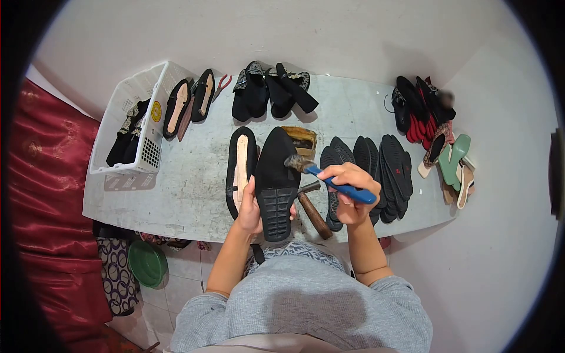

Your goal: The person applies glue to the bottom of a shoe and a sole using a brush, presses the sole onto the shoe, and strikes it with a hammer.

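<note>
Holding sole: left hand (250, 207) clasps black sole (275, 183) near its heel; likely light, bendy.
Brush: right hand (348, 197) fist-grips blue brush (335, 182), bristles touching sole.

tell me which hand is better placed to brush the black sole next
Right. The right hand already has its grip on the blue-handled brush, bristles at the black sole; the left hand steadies that sole.
</note>
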`<act>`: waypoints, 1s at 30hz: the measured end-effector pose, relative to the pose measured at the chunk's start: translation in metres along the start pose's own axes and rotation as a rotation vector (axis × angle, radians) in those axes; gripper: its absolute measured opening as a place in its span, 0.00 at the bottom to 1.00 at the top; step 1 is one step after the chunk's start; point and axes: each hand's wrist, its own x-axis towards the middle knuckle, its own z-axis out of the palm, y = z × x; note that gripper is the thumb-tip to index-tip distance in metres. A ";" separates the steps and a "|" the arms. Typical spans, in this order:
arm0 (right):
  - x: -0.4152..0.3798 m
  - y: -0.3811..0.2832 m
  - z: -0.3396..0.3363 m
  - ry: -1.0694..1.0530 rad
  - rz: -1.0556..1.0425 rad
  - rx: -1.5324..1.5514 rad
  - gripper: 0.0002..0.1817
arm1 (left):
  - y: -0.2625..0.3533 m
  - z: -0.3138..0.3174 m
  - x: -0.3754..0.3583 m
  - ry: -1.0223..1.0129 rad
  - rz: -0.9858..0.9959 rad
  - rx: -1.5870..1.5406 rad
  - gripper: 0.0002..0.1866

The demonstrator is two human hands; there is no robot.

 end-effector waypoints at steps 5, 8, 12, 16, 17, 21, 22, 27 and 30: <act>0.006 0.004 0.004 0.087 0.038 0.064 0.13 | -0.001 0.006 0.001 -0.021 -0.016 0.015 0.44; 0.008 0.010 0.009 0.066 -0.097 -0.076 0.11 | -0.004 0.012 0.003 0.009 -0.030 0.030 0.43; -0.001 0.005 -0.001 0.093 0.008 -0.014 0.10 | -0.003 0.015 0.008 -0.018 0.018 0.052 0.41; 0.001 -0.002 -0.005 0.116 0.131 0.098 0.08 | -0.005 0.014 0.008 -0.002 0.042 0.032 0.40; 0.004 -0.003 -0.003 0.135 0.148 0.146 0.08 | -0.005 0.011 0.008 -0.003 0.040 0.032 0.40; 0.011 0.010 0.004 0.128 0.017 0.017 0.07 | -0.004 0.006 0.007 -0.030 0.020 0.027 0.41; 0.009 0.010 0.004 0.128 0.016 0.019 0.07 | -0.003 0.007 0.007 -0.028 0.040 0.018 0.42; -0.001 0.006 -0.003 0.068 0.067 0.093 0.07 | 0.003 -0.007 0.008 -0.030 0.061 -0.003 0.44; 0.000 0.002 -0.002 0.034 0.078 0.089 0.07 | 0.003 -0.003 0.007 -0.017 0.061 -0.023 0.44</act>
